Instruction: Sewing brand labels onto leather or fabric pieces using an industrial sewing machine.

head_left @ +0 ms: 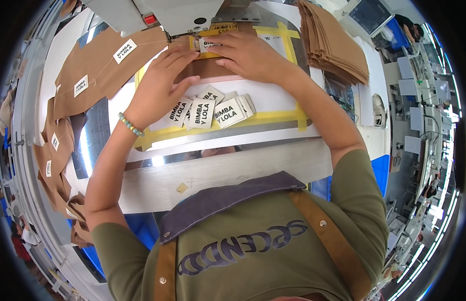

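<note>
Rests left hand (169, 69) on brown fabric (207, 68) beside the machine (185, 14), touches a label (203, 45) with right hand (249, 54), has loose labels (202, 113) heaped close by.

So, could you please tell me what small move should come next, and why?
Perhaps gently guide the brown piece under the sewing machine: the white label lies close to it, partly covered by the right hand, with the left hand alongside.

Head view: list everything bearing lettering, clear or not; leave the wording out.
Loose white labels: bold dark capitals, clear.
White label partly under the right hand: dark capitals, partly hidden.
Attached labels on brown material: some clear, others too small.
Yellow strip by the machine: dark writing, too small.
Green top: large dark letters, clear.
White bundle at right: dark print, too small.
Screen: too small.
</note>
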A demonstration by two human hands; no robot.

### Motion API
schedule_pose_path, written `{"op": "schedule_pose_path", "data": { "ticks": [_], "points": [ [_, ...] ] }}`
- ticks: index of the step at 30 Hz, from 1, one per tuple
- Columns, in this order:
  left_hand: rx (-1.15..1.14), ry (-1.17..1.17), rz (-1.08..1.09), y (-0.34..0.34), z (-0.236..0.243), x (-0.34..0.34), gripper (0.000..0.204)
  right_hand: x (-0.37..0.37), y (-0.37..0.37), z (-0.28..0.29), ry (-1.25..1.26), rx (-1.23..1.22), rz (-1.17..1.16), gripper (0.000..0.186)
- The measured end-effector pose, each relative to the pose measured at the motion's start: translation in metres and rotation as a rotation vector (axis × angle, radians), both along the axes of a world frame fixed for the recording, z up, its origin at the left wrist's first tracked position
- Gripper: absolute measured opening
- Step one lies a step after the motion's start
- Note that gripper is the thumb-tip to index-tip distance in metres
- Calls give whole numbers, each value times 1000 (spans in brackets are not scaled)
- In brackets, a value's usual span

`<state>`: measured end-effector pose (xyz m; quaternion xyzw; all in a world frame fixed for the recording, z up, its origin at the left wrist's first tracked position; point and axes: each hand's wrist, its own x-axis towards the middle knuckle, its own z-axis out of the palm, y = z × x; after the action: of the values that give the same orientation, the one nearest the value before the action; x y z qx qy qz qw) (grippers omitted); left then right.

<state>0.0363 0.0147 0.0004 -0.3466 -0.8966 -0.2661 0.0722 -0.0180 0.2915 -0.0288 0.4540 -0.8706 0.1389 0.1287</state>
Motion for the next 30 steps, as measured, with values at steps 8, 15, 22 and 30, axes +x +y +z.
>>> {"op": "schedule_pose_path", "data": {
  "ticks": [8,15,22,30],
  "points": [
    [40,-68,59,-15,22,3,37,-7,-3,10,-113,32,-15,39],
    [47,-97,58,-21,14,0,33,-1,-3,19,-224,9,-40,39],
    [35,-113,65,-28,12,0,32,-7,-4,14,-136,4,-23,39],
    [-37,-90,73,-40,16,-1,34,-24,-5,10,-81,-13,-42,40]
  ]
}}
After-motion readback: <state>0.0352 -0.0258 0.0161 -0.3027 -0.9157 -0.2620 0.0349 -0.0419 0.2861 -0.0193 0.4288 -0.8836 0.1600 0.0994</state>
